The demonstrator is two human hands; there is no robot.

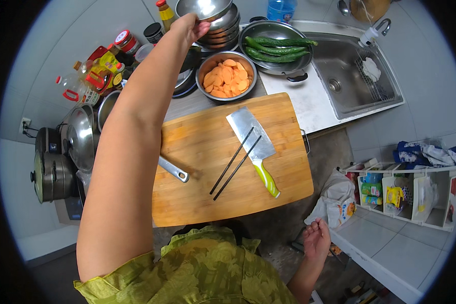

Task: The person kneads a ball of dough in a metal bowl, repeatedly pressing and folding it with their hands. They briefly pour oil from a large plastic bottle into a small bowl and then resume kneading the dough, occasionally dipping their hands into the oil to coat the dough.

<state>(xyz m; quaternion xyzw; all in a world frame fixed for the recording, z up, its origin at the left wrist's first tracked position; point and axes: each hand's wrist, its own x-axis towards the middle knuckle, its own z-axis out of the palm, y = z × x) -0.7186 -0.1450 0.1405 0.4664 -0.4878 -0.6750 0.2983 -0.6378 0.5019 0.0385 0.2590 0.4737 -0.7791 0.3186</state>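
My left hand [190, 28] reaches far forward and grips the rim of a stainless steel bowl [205, 8]. That bowl sits tilted at the top of a stack of steel bowls [222, 32]. Low at the right, my right hand [317, 237] is held off the board, fingers loosely curled, nothing in it. Before me lies a bamboo cutting board [197, 140]. On it rests a cleaver [252, 133] with a green-and-white handle, and two black chopsticks [233, 163] lie across its blade. A metal handle [174, 169] juts over the board from behind my left arm.
Behind the board stands a steel bowl of orange root slices [228, 78]. Cucumbers [277, 49] lie in a two-handled pan [266, 28], left of the sink [342, 68]. Bottles and jars [106, 68] and pots [55, 176] crowd the left; a storage rack [402, 193] stands right.
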